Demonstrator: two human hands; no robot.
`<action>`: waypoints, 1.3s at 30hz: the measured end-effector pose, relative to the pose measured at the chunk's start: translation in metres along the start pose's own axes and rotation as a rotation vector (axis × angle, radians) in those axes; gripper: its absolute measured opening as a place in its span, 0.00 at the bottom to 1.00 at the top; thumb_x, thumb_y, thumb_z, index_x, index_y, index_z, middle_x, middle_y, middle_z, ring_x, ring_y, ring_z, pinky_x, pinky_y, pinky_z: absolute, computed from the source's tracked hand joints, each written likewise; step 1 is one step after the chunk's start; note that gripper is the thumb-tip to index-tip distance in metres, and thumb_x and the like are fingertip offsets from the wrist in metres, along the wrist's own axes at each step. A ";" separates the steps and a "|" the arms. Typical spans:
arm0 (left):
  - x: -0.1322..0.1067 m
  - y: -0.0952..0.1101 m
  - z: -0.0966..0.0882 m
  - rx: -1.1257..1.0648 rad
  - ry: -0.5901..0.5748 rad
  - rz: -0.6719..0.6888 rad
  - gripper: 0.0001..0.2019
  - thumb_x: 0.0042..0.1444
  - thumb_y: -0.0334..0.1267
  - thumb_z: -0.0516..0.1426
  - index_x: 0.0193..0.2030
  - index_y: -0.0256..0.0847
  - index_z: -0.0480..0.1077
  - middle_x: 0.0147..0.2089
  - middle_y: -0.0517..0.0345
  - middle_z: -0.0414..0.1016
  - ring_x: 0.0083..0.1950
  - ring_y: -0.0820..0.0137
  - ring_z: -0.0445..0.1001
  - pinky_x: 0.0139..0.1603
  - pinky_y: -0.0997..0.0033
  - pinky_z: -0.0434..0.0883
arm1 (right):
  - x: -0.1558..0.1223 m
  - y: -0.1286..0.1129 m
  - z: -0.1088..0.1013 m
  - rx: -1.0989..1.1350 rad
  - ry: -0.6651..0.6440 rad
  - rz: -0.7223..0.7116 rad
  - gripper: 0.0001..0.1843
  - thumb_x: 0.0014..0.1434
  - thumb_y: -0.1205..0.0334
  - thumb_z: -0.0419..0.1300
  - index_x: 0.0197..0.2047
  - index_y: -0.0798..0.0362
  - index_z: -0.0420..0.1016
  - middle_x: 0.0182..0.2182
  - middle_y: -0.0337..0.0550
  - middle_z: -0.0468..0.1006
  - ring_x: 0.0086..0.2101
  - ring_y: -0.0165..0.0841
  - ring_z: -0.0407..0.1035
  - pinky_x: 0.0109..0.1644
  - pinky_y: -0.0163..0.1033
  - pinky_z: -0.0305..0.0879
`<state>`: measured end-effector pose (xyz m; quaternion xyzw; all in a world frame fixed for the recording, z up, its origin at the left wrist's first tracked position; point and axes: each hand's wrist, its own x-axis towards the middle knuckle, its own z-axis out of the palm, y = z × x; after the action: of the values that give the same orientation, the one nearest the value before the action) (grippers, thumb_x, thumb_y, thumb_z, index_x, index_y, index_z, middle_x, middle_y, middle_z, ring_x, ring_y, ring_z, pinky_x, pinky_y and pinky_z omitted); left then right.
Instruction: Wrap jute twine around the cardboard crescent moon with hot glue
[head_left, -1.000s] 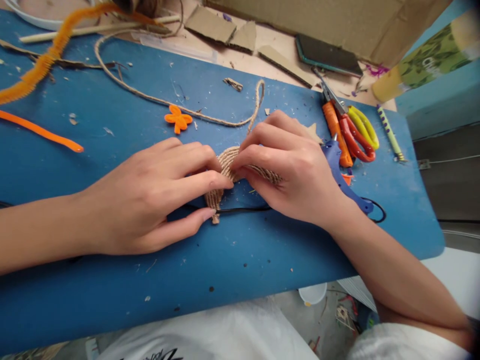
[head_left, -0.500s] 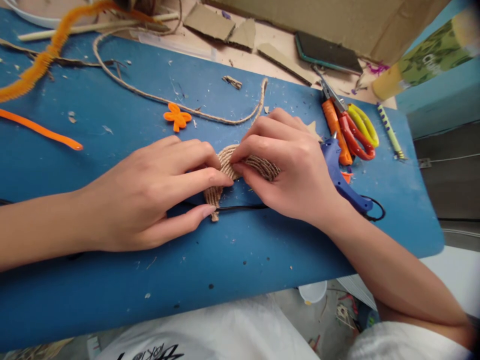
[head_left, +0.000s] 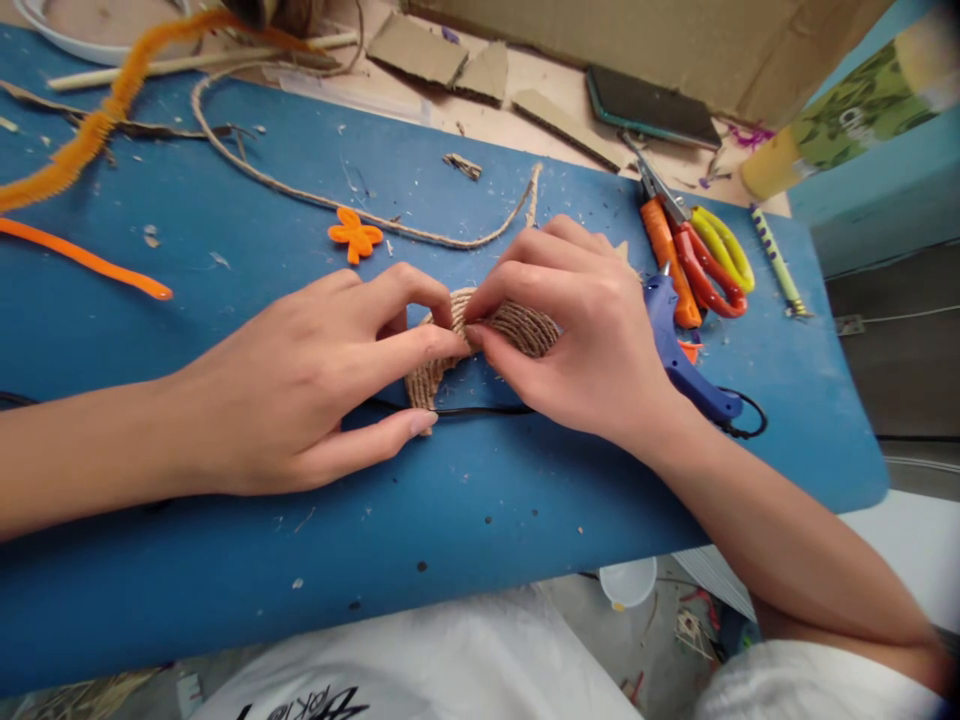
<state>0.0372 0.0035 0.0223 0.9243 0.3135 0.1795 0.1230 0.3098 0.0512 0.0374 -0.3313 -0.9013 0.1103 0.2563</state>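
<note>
An arch-shaped piece covered in rows of brown twine [head_left: 525, 328] lies on the blue mat in front of me. My left hand [head_left: 307, 370] rests over its left part, fingers spread, index and middle fingertips pressing on the rows and thumb near the lower left end. With thumb and index finger together, my right hand [head_left: 577, 320] pinches at the top middle of the twine rows. A loose length of twine [head_left: 450, 240] runs from behind that hand to the upper left. Beside my right hand lies a blue glue gun [head_left: 679, 345], its black cord passing under the twine piece.
Pliers with orange handles [head_left: 671, 265] and red-and-yellow-handled scissors [head_left: 705, 270] lie at the right. An orange felt flower [head_left: 355, 236] sits beyond my left hand. Cardboard scraps [head_left: 416, 50], a phone [head_left: 652, 108] and a patterned cup [head_left: 832, 125] line the back. Orange pipe cleaner [head_left: 112, 110] is upper left.
My left fingers have shifted slightly right and up along the twine rows, closer to my right fingertips. My right hand keeps its pinch in nearly the same place.
</note>
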 end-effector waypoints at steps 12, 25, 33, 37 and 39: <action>0.000 0.009 -0.003 0.025 -0.036 -0.011 0.18 0.80 0.44 0.54 0.72 0.47 0.69 0.72 0.42 0.73 0.56 0.51 0.78 0.58 0.48 0.71 | 0.001 -0.003 -0.003 0.003 -0.048 0.037 0.09 0.74 0.67 0.64 0.41 0.48 0.84 0.41 0.43 0.85 0.48 0.47 0.77 0.52 0.55 0.66; 0.003 0.010 -0.004 0.060 -0.053 -0.006 0.24 0.82 0.50 0.51 0.76 0.41 0.64 0.73 0.38 0.71 0.56 0.50 0.76 0.58 0.49 0.69 | 0.002 0.005 -0.034 -0.231 -0.137 -0.057 0.11 0.74 0.67 0.61 0.45 0.47 0.85 0.42 0.45 0.87 0.49 0.50 0.76 0.58 0.59 0.62; 0.004 0.010 -0.003 0.084 -0.071 -0.018 0.27 0.81 0.50 0.51 0.80 0.41 0.62 0.73 0.36 0.72 0.60 0.46 0.78 0.58 0.47 0.69 | 0.002 0.008 -0.030 -0.184 -0.181 -0.039 0.08 0.74 0.66 0.61 0.42 0.49 0.80 0.41 0.48 0.84 0.48 0.49 0.72 0.54 0.56 0.61; 0.005 0.011 -0.003 0.090 -0.070 -0.013 0.26 0.82 0.49 0.50 0.79 0.40 0.62 0.73 0.36 0.72 0.61 0.47 0.78 0.57 0.48 0.70 | 0.002 0.009 -0.032 -0.156 -0.213 -0.025 0.08 0.74 0.66 0.61 0.41 0.49 0.79 0.39 0.47 0.81 0.49 0.50 0.73 0.54 0.55 0.62; 0.005 0.011 -0.002 0.103 -0.073 -0.015 0.26 0.82 0.49 0.50 0.79 0.40 0.62 0.73 0.35 0.71 0.59 0.47 0.78 0.57 0.48 0.70 | 0.002 0.009 -0.031 -0.144 -0.222 -0.020 0.08 0.74 0.65 0.61 0.40 0.49 0.78 0.38 0.47 0.80 0.49 0.50 0.74 0.54 0.55 0.61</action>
<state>0.0460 -0.0014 0.0294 0.9330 0.3245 0.1282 0.0879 0.3299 0.0598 0.0613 -0.3256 -0.9330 0.0785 0.1316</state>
